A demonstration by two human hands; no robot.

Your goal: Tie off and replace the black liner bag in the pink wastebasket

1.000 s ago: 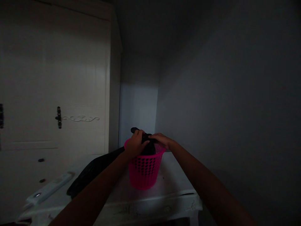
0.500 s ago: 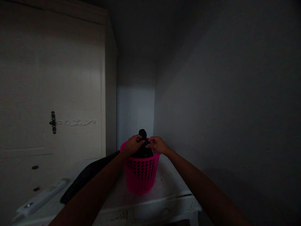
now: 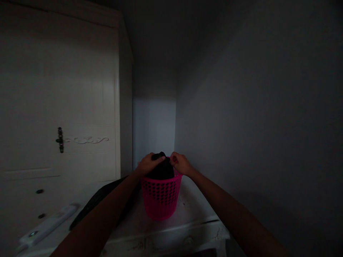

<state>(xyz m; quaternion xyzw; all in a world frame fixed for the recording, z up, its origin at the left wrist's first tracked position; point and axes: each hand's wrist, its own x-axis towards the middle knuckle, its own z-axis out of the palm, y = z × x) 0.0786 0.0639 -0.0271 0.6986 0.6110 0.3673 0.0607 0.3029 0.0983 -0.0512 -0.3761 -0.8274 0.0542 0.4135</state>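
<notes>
A pink perforated basket (image 3: 161, 200) stands upright on a white table (image 3: 193, 210), with a black bag (image 3: 162, 170) bunched in its mouth. On the basket's left side, my left hand (image 3: 149, 163) grips the top of the bag between thumb and fingers. My right hand (image 3: 180, 163) is closed at the right of the bag, by the basket's rim; its fingertips are pinched, and what they hold is too dark and small to make out. The image is dim, so the bag's folds are hard to tell apart.
Left of the basket lies a dark item (image 3: 99, 200), partly behind my left forearm. A white power strip (image 3: 49, 225) rests at the far left. Behind is a white wardrobe (image 3: 88, 89) with a dark handle; a grey wall (image 3: 254, 107) rises on the right.
The black bag's upright knot-like top has sunk lower and spread to the left. My left hand has shifted slightly left, and my right fingers have curled in, a little apart from the bag.
</notes>
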